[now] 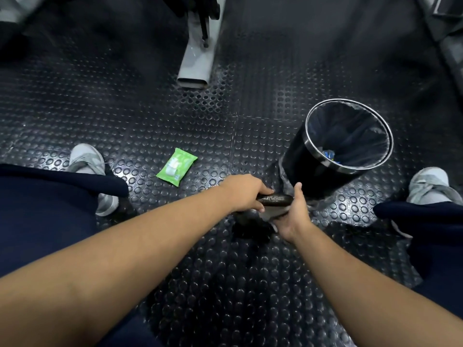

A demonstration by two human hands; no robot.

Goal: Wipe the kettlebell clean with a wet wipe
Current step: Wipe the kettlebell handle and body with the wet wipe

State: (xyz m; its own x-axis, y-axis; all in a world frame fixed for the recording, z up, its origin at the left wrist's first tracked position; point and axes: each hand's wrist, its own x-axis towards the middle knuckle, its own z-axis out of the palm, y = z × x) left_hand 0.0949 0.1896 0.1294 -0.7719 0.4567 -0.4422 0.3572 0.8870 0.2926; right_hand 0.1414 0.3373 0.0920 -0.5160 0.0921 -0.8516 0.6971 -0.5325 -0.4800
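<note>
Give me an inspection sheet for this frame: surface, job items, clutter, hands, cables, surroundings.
Surface: dark studded rubber floor.
Job's things: black kettlebell on the floor between the feet; pale wipe against its handle; green pack lying flat to the left.
Clutter: lined black bin right of the kettlebell, a few scraps inside.
Hands: left hand grips the handle; right hand holds the wipe.
Cables: nothing seen.
Surroundings: grey machine leg ahead; grey shoes either side.
</note>
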